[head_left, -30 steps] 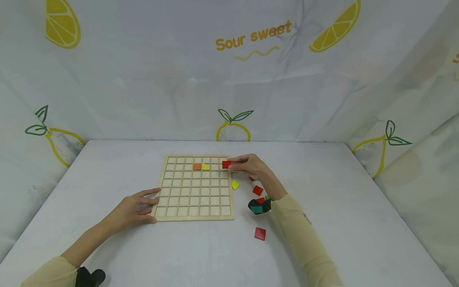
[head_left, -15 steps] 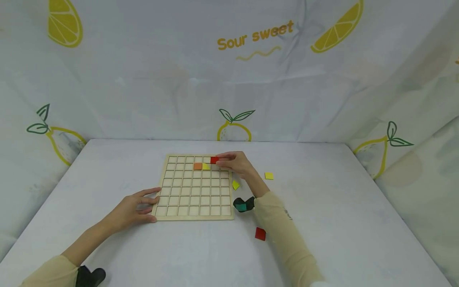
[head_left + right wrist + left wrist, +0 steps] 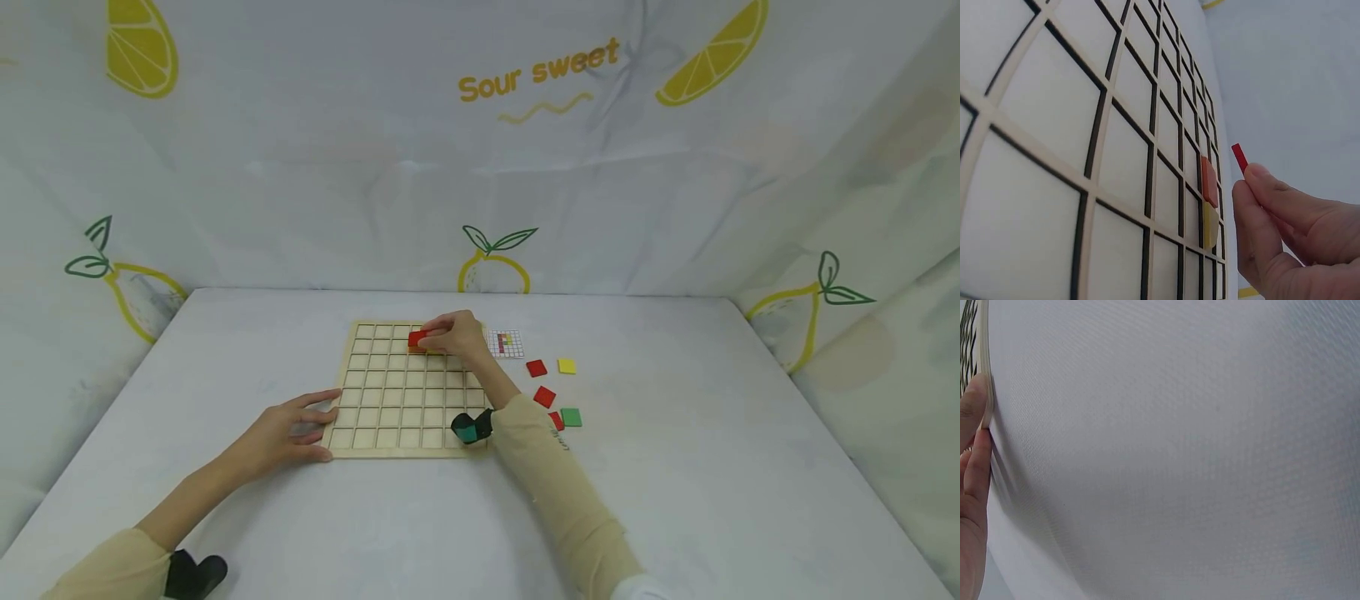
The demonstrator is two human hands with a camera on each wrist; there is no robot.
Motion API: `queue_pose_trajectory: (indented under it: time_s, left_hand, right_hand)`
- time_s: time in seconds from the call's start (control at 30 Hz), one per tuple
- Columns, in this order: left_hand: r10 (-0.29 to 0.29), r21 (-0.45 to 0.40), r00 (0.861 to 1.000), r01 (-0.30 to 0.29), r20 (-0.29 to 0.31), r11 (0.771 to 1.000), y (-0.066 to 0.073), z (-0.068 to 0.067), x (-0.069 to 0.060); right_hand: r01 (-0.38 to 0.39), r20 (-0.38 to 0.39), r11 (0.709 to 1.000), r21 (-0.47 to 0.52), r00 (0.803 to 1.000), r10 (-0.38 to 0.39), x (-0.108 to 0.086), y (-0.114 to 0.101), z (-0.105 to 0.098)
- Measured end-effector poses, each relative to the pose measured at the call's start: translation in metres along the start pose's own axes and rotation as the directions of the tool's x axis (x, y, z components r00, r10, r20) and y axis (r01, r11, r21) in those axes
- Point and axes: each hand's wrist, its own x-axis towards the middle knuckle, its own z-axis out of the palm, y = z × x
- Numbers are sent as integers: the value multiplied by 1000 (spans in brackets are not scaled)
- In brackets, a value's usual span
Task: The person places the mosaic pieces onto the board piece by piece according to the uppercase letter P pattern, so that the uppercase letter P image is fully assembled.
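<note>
The red tile (image 3: 416, 338), pinched in the right hand's grip (image 3: 459, 335), has been carried leftward to near the orange tile (image 3: 1209, 181) but not yet set down, while the board (image 3: 405, 454) is touched by the left hand (image 3: 281, 435), fingers spread.

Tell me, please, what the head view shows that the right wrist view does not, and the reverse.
Only the head view shows the left hand touching the left edge of the board, a printed card, and, right of the board, loose red tiles, a yellow tile and a green tile.

Only the right wrist view shows the held red tile nearly edge-on, with a gap between it and the board.

Both show the board, the right hand pinching that tile, and the orange tile beside a yellow piece.
</note>
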Motion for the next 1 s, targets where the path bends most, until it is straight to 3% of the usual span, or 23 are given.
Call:
queue_pose_trajectory:
  time_s: [0.17, 0.4, 1.0]
  left_hand:
    - [11, 1, 1000, -11, -5, 1000, -1, 0, 1]
    - [31, 6, 999, -31, -8, 1000, -2, 1, 0]
    - [20, 24, 1000, -19, -17, 1000, -1, 1, 0]
  right_hand:
    - [10, -36, 985, -172, 999, -16, 3, -2, 10]
    - [12, -67, 931, -364, 997, -39, 8, -3, 20]
    - [11, -52, 924, -383, 998, -34, 12, -6, 32]
